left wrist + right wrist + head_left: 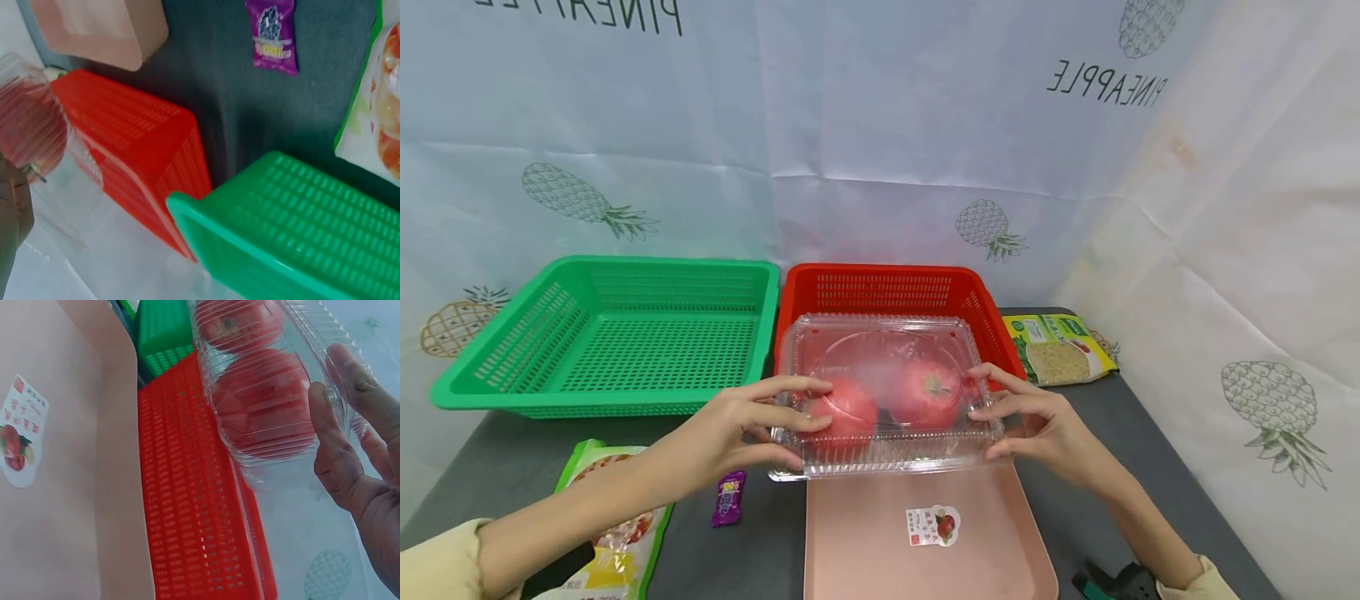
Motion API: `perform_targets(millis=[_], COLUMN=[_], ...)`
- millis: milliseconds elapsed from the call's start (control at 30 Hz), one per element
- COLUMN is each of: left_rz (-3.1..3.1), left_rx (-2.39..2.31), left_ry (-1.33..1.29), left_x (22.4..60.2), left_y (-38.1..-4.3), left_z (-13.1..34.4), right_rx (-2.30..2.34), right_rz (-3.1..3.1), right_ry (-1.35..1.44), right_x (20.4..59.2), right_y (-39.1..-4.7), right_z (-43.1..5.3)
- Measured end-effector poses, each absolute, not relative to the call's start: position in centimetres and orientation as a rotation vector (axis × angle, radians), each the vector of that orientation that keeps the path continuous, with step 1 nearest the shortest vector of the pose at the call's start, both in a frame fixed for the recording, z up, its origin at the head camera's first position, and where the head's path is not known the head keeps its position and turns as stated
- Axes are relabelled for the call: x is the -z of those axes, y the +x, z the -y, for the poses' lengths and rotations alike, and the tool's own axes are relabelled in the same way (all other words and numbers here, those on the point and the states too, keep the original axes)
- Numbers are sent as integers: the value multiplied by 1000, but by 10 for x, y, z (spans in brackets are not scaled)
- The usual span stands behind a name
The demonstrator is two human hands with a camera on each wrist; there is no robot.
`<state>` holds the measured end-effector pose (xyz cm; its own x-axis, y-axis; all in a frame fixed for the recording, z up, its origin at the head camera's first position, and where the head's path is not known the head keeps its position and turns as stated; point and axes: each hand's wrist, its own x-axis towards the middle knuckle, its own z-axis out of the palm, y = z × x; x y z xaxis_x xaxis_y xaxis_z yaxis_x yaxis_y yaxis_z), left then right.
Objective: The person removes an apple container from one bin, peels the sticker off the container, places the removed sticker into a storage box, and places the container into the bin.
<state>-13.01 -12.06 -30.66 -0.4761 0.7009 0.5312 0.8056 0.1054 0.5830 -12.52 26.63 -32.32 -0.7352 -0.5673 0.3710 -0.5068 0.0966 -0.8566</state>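
Both hands hold a clear plastic clamshell box [880, 342] in the air, with its lid down over two red apples [925, 393]. My left hand [760, 421] grips the box's left side, and my right hand [1048, 421] pinches its right edge between thumb and fingers. In the right wrist view the thumb and fingertips close on the rim of the clear box [262, 465]. Only part of the left hand [12, 206] shows in the left wrist view. Below the box lies a pink tray [850, 533] with a fruit sticker [933, 526].
Behind the box stands a red basket [880, 272], with a green basket [602, 404] to its left. A yellow-green packet [1060, 350] lies at the back right. On the left are a small purple packet [728, 498] and a white-green food bag [617, 542].
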Motion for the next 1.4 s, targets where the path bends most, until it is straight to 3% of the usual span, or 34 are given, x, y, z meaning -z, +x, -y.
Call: perform_targets(millis=[1400], left_rz=[2445], left_rx=[1355], left_ry=[-1406], left_x=[306], left_y=[-218], left_z=[98], right_rx=[1477], right_rz=[-2557], right_ry=[-784], right_x=[309], right_y=[-212], right_z=[-288])
